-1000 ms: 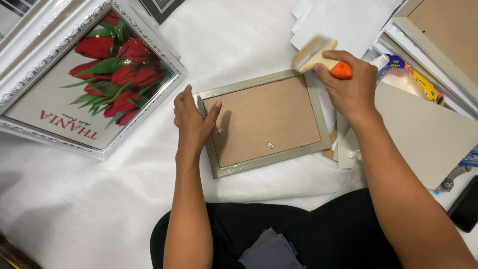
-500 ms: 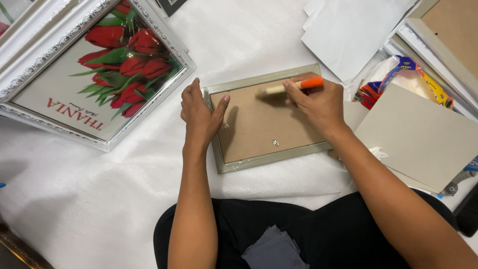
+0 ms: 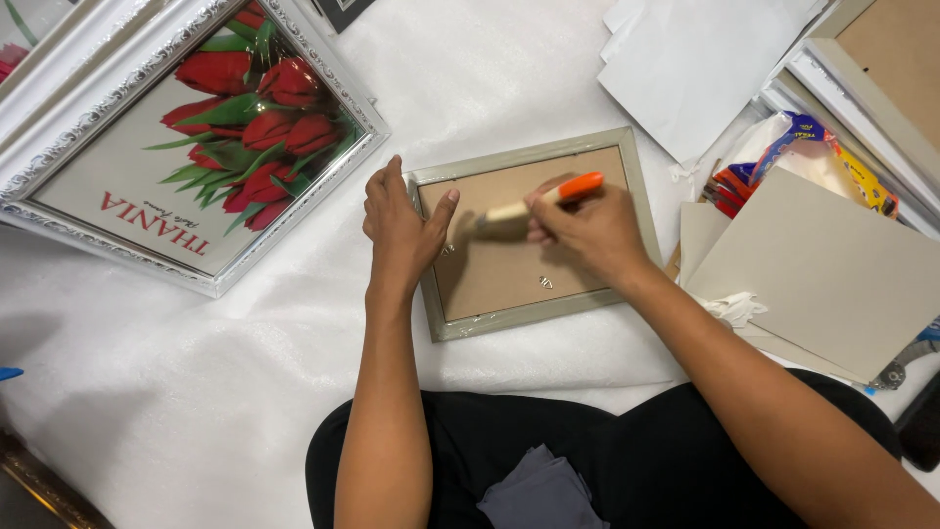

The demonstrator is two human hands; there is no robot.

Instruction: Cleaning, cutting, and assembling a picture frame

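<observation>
- The surface (image 3: 196,392) is covered with a white, faintly glossy sheet that fills most of the head view; little of the room beyond it shows.
- At upper left lies a large ornate white picture frame (image 3: 186,147) holding a print of red tulips, tilted on the sheet.
- At upper right lie loose white paper sheets (image 3: 705,59), and beside them more frames with brown backs (image 3: 881,59) stacked at the edge.
- A grey cardboard panel (image 3: 832,274) lies to the right, with a colourful plastic packet (image 3: 813,147) just above it.
- The small grey-green frame (image 3: 534,235) lies face down in the middle of the sheet, its brown backing board up, between the two hands.
- The left hand (image 3: 401,225) rests on the frame's left edge: its fingers (image 3: 387,186) lie close together along the rim, the thumb spread onto the backing board, pressing flat and holding nothing.
- The right hand (image 3: 587,230) hovers over the backing board, its fingers (image 3: 539,206) curled and pinched around a tool with an orange handle (image 3: 548,196).
- The tool's pale front end points left, low over the upper part of the board; whether it touches the board cannot be told.
- The person's dark-clothed lap (image 3: 587,460) is at the bottom edge, with a folded grey cloth (image 3: 539,495) on it.
</observation>
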